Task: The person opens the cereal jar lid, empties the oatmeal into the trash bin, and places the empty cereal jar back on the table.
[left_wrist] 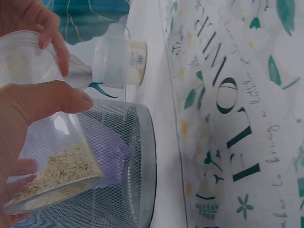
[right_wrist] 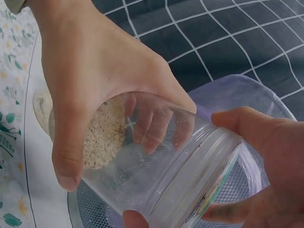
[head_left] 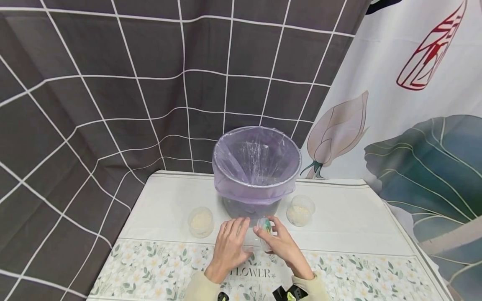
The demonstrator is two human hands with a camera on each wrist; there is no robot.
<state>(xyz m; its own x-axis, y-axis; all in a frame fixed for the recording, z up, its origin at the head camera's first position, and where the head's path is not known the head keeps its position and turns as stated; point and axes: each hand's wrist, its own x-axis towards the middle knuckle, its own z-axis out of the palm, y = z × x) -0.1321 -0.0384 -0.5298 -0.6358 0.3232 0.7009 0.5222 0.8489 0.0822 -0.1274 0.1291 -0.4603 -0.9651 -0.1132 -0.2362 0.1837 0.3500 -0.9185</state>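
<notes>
Between the two hands is a clear plastic jar [right_wrist: 128,178] partly filled with pale flakes [right_wrist: 104,137] that look like oats, lying toward its base. The jar is tilted, its lidded end turned toward the right hand. My left hand [head_left: 231,246] grips the jar's body, thumb on one side and fingers seen through the clear wall on the other. With thumb and fingers, my right hand [head_left: 282,242] holds the clear-rimmed lid [right_wrist: 197,175], which has a coloured label on top and sits at the jar's mouth.
Just beyond the hands stands a mesh bin lined with a purple bag [head_left: 256,190]. One jar of pale flakes [head_left: 201,223] stands to its left, another jar [head_left: 300,212] to its right. The table has a white and floral cloth [head_left: 162,267]; a dark grid curtain [head_left: 150,96] hangs behind.
</notes>
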